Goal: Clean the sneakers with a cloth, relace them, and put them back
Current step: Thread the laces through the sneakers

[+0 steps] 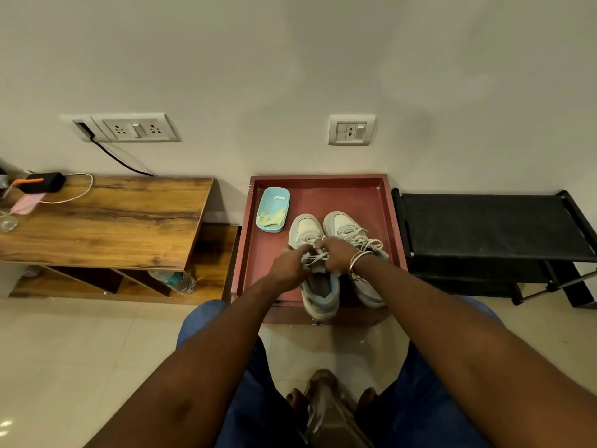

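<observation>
Two pale grey-and-white sneakers stand side by side on a reddish tray, toes toward the wall. Over the tongue of the left sneaker both my hands meet. My left hand pinches a white lace at the shoe's left side. My right hand, with a ring and a metal bangle at the wrist, grips the lace strands from the right. The right sneaker has its laces threaded and lying loose on top. A yellowish cloth lies in a light blue dish at the tray's back left.
A wooden table with a black charger and cable stands to the left, a plastic bottle on its lower shelf. A black shoe rack stands to the right. My knees and feet are on the tiled floor below.
</observation>
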